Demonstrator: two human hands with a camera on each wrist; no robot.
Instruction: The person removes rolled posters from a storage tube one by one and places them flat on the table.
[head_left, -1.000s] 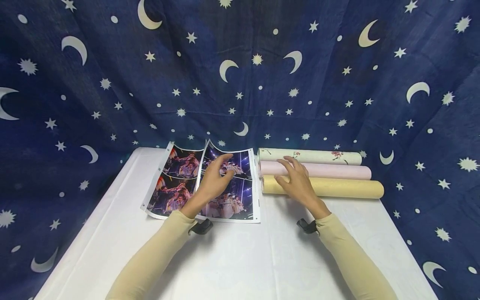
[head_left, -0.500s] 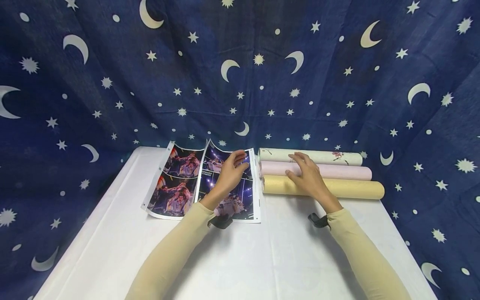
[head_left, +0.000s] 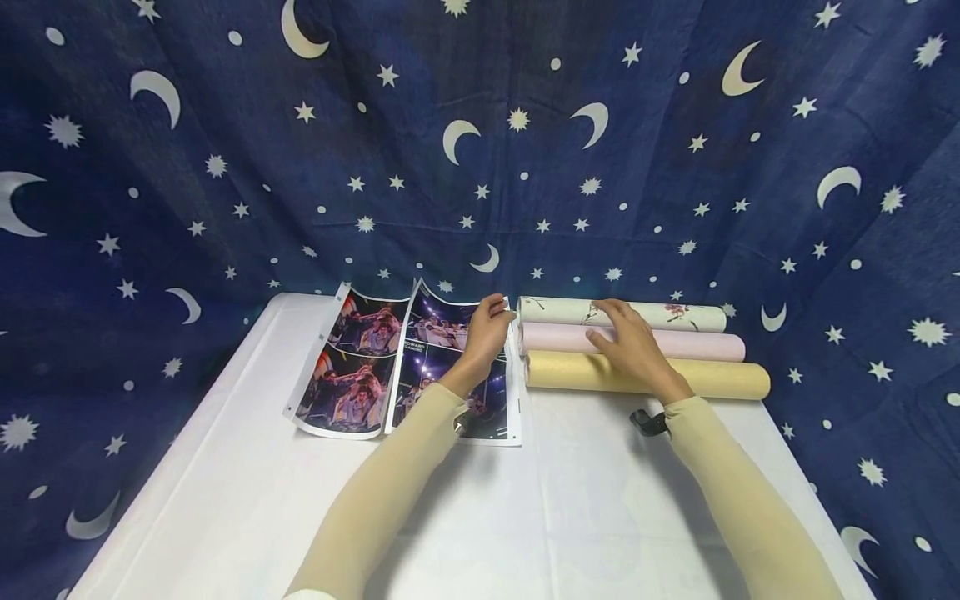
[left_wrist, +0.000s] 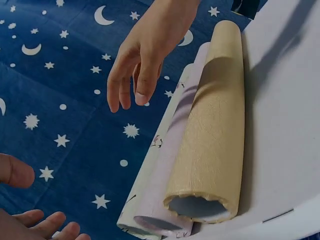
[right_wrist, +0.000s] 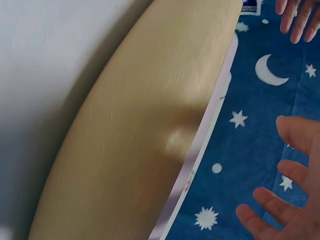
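Three paper rolls lie side by side at the back right: a white one with a flower print [head_left: 693,317], a pink one [head_left: 708,345] and a yellow one [head_left: 723,379]. My right hand [head_left: 633,346] hovers above them with its fingers relaxed and apart from the rolls. At the right edge of a photo poster [head_left: 429,375], my left hand [head_left: 487,337] hangs by the rolls' left ends, holding nothing. In the left wrist view the yellow roll [left_wrist: 215,130] shows a hollow near end. The right wrist view has my spread right fingers [right_wrist: 272,205] beside the rolls.
A second photo poster [head_left: 360,392] lies left of the first, its edges curling up. Both are on a table with a white cloth [head_left: 480,525]. A dark blue curtain [head_left: 405,133] with moons and stars hangs directly behind and at both sides.
My left hand has moved right across the poster to the rolls' left ends. My right hand has shifted to the right over the rolls. The rolls and posters have not moved.
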